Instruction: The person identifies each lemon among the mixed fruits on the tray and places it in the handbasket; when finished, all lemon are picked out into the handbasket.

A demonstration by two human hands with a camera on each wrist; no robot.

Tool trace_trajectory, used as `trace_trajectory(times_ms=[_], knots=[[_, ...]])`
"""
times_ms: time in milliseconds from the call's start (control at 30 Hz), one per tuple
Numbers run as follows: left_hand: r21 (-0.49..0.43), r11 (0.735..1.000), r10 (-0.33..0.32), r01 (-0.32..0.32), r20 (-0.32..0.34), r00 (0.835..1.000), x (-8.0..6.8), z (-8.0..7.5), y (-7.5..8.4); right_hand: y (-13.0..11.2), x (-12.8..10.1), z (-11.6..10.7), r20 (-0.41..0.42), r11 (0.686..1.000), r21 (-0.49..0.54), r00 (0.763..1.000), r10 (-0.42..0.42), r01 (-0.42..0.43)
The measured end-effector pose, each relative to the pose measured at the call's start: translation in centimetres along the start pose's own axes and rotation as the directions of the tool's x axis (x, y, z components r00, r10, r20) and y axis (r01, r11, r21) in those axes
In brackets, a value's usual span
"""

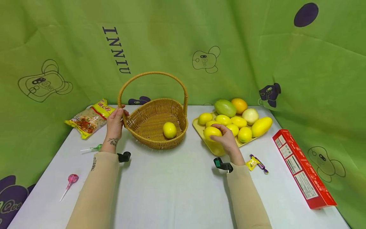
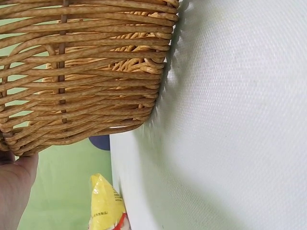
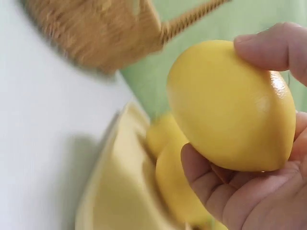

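Far left: pink lollipop (image 1: pixel 71 179) is lying near the table's (image 1: pixel 171 190) front-left edge, green lollipop (image 1: pixel 95 148) a bit further back, snack bag (image 1: pixel 91 118) sitting at the back-left corner.

Left hand (image 1: pixel 115 122) is gripping the wicker basket (image 1: pixel 148 127) at its left rim, right where the handle joins; fingers are curling over the edge. Left wrist view is showing only the woven side wall (image 2: pixel 81 86) up close and a bit of palm (image 2: pixel 14 187).

Basket is sitting mid-table, upright, with one lemon (image 1: pixel 169 130) lying inside, toward its right side.

Right hand (image 1: pixel 226 138) is holding a yellow lemon (image 1: pixel 212 132) (image 3: pixel 230 105) over the near-left corner of the yellow tray (image 1: pixel 214 148), just beside the basket. Right wrist view is confirming the grip: thumb on top, fingers (image 3: pixel 206 177) wrapping underneath, tray and more yellow fruit below it.

Tray is carrying the rest of the fruit pile: several lemons, a green mango (image 1: pixel 225 108), an orange (image 1: pixel 239 105), a pale round fruit (image 1: pixel 250 116), a long yellow mango (image 1: pixel 261 126).

Right of the wrist: two wrapped candies (image 1: pixel 256 163) lying on the table. Far right: long red box (image 1: pixel 303 168) lying flat along the table edge.
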State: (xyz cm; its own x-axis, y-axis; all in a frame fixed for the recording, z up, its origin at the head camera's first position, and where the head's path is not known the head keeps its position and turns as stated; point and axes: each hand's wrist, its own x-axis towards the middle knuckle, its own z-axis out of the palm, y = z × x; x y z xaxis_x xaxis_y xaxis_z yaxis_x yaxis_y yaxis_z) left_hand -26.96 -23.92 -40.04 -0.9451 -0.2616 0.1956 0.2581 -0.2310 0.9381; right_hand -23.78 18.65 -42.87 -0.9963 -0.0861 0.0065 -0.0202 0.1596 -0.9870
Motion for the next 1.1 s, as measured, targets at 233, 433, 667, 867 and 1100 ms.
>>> trace_trajectory(times_ms=[233,433,667,867,1100], knots=[[0.005,1.000,0.004,-0.004,0.005,1.000,0.1,-0.1,0.0,-3.7,0.5,4.9,0.093,0.983,0.135,0.987,-0.135,0.122],[-0.008,1.000,0.013,-0.013,0.009,1.000,0.1,0.0,0.0,-6.5,1.8,10.3,0.207,0.971,0.145,0.954,-0.217,0.190],[-0.018,1.000,0.011,-0.011,0.011,1.000,0.1,0.0,-0.2,-7.9,3.6,15.7,0.280,0.981,0.053,0.940,-0.195,0.188],[-0.012,1.000,0.002,-0.002,-0.005,1.000,0.1,0.1,-0.3,-8.4,4.0,17.5,0.272,0.980,0.143,0.947,-0.170,0.135],[0.020,1.000,-0.011,0.011,-0.020,1.000,0.1,-0.1,-0.1,-8.3,3.7,15.8,0.207,0.954,0.239,0.950,-0.232,0.181]])
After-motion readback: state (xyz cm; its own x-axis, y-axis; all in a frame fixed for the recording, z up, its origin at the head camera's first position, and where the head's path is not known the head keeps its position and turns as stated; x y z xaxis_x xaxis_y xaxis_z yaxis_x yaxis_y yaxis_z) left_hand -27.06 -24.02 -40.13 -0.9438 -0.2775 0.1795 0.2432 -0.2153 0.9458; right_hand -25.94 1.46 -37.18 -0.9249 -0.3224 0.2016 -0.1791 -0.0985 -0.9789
